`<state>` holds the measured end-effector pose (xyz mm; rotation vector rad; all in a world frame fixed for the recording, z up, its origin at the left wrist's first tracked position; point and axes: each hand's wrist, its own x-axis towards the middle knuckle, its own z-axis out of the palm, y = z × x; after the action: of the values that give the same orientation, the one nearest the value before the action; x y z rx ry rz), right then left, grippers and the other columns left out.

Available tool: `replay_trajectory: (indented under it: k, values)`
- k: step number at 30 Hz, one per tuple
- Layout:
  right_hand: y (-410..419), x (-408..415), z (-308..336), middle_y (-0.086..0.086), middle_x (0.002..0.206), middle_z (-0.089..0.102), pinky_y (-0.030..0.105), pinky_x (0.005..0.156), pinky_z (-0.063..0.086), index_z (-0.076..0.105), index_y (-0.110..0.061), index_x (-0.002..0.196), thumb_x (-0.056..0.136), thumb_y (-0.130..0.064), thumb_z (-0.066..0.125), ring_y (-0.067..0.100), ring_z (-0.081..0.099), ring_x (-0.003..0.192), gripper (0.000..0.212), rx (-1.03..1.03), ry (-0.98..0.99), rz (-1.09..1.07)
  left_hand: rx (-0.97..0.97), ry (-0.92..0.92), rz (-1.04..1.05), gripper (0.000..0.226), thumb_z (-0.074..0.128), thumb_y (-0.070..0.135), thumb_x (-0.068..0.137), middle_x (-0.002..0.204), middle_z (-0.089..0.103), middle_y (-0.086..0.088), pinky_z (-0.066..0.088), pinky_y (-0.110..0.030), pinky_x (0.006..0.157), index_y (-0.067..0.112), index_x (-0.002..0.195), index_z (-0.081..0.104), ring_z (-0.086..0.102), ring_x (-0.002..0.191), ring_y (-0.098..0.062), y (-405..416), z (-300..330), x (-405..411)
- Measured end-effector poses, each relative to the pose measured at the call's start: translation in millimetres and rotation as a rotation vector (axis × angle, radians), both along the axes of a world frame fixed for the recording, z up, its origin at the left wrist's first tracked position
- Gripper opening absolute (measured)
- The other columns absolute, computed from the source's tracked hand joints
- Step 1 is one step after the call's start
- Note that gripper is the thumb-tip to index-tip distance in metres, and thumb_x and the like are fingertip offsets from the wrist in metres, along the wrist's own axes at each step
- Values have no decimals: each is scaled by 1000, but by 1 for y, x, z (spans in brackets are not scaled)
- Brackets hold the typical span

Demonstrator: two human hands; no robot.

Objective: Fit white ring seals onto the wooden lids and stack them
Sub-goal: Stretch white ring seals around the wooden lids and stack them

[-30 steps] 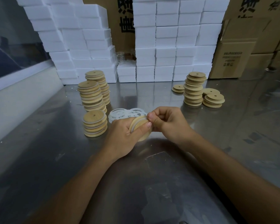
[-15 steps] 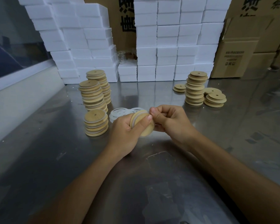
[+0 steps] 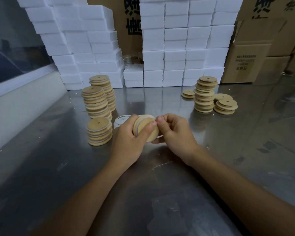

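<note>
My left hand (image 3: 126, 142) grips a round wooden lid (image 3: 146, 127) on edge above the steel table, thumb across its face; a white ring seal shows around its rim. My right hand (image 3: 175, 133) pinches the lid's right edge with curled fingers, thumb tip touching the left thumb. A pile of loose white ring seals (image 3: 120, 120) lies just behind my left hand, partly hidden. Left of it stand a short stack of sealed lids (image 3: 99, 132) and two tall stacks (image 3: 95, 103), (image 3: 104, 89). Bare lids sit at the right in a tall stack (image 3: 205, 94) and a low one (image 3: 226, 106).
White foam boxes (image 3: 174, 48) are walled up along the table's back, with cardboard cartons (image 3: 249, 55) behind and to the right. Two lids (image 3: 188, 94) lie left of the right tall stack. A white ledge (image 3: 24, 99) runs along the left edge of the steel table (image 3: 160, 193).
Both hands have stayed in place, working around the lid's rim; the lid has turned slightly in my left hand and more of its face shows.
</note>
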<state>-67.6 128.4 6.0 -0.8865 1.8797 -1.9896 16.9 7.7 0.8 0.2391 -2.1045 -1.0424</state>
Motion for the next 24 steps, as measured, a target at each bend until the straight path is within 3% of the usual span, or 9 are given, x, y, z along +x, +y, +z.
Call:
replay_trajectory:
  k: [2,4,8,12,17,21,23,24]
  values:
    - [2,-3,-1,8,73,67,45,64,59,59,-7,83,98,-19,58,25,67,69,19,99,270,-161,-231,1,48,31,67,46,86,88,64,9,48,-29,65,22,105,66,54,71,-9,-4,3,1]
    - [6,-4,0,4,71,65,47,65,54,58,-8,85,98,-20,58,22,63,67,17,165,500,-264,-409,43,72,32,70,32,88,97,65,1,50,-35,66,15,115,70,52,69,-12,-8,6,2]
    - [8,-3,7,2,76,64,45,63,49,58,-8,89,98,-22,56,21,59,69,17,163,750,-336,-555,234,175,17,74,11,86,93,69,-7,52,-36,63,7,102,77,64,74,-23,-5,9,4]
    - [8,0,9,7,82,67,47,63,52,60,-5,91,98,-22,57,26,62,73,19,152,845,-346,-498,250,155,3,75,5,84,83,69,-6,47,-27,62,5,86,77,62,72,-18,-4,14,6]
    - [5,-1,7,1,79,66,34,62,53,62,-7,88,96,-21,62,14,62,73,15,103,772,-294,-230,167,187,10,74,5,81,73,67,3,39,-8,61,13,76,71,56,66,-8,-2,16,5]
    - [5,-4,4,-5,73,65,37,61,58,61,-16,83,94,-24,65,14,66,68,14,57,526,-238,110,127,235,30,74,7,82,68,67,13,51,-22,63,31,69,64,63,66,-5,-5,18,4]
    - [5,-5,2,-4,74,67,39,60,59,61,-18,84,93,-23,66,16,68,68,11,39,482,-200,317,130,230,27,73,6,84,62,68,8,54,-29,57,28,70,66,66,62,-10,-7,18,2]
    - [4,-4,2,-5,75,67,39,60,60,61,-20,85,93,-22,67,16,68,69,10,22,472,-187,418,136,223,24,72,5,86,59,68,7,53,-26,53,24,71,67,65,57,-8,-6,19,1]
